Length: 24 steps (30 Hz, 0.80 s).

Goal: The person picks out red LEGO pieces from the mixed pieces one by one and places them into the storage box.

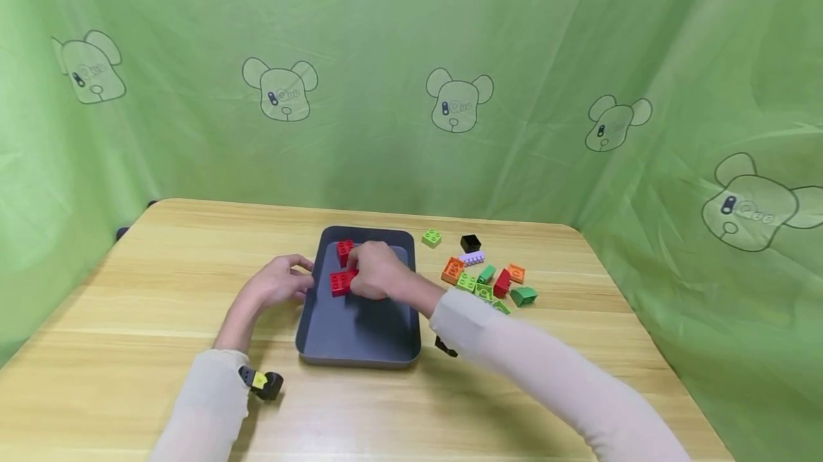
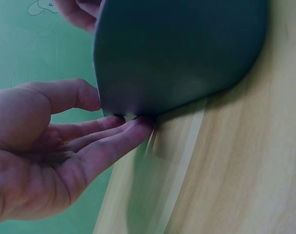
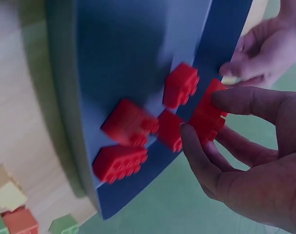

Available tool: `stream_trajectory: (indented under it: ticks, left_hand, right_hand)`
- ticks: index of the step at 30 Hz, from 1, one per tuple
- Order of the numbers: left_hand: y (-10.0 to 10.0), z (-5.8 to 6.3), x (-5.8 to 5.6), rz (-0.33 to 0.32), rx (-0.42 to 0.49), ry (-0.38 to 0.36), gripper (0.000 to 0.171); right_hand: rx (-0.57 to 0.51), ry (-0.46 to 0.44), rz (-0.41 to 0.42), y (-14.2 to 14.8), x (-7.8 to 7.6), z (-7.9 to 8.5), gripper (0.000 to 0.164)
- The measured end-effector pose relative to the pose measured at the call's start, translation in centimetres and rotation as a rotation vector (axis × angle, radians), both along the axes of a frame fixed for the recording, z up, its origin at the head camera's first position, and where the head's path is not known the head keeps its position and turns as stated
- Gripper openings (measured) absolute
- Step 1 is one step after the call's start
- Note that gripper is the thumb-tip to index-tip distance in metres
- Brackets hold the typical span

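My right hand (image 1: 379, 270) reaches over the dark grey tray (image 1: 341, 340). Between its thumb and fingers it pinches a red toy brick (image 3: 206, 117), seen best in the right wrist view. Several other red bricks (image 3: 128, 122) sit in the tray beyond the fingertips; one red brick (image 1: 345, 250) shows near the tray's far end in the head view, while my right hand hides others. At the tray's left side is my left hand (image 1: 278, 282), its extended fingers touching the outer wall low down and its thumb at the rim.
To the right of the tray lie loose bricks: a lime one (image 1: 431, 238), a black one (image 1: 471, 243), a lilac one (image 1: 471, 258), an orange one (image 1: 453, 270) and several more. A small black piece (image 1: 446, 346) is partly hidden by the right sleeve. Green curtains surround the wooden table (image 1: 360, 412).
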State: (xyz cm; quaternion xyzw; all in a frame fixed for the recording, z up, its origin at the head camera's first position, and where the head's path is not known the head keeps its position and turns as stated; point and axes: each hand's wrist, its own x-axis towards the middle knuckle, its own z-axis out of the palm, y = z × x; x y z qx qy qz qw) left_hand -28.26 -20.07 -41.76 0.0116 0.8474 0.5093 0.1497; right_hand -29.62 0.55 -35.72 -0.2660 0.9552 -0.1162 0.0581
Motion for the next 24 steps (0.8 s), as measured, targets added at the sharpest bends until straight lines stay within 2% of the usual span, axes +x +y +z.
stream_trajectory:
  ticks: [5,11,24]
  left_hand:
    - [0.0,0.0,0.0,-0.005,0.007,0.004,0.044]
    - [0.0,0.0,0.0,-0.014,0.017,0.006,0.043]
    - [-0.3,-0.2,-0.2,-0.018,-0.001,0.013,0.043]
  right_hand:
    - [-0.002,-0.042,0.042,-0.8,1.0,-0.5,0.019]
    - [0.046,-0.156,0.058,-1.6,1.9,-1.5,0.025]
    - [0.092,-0.209,0.095,-2.7,2.9,-3.3,0.020]
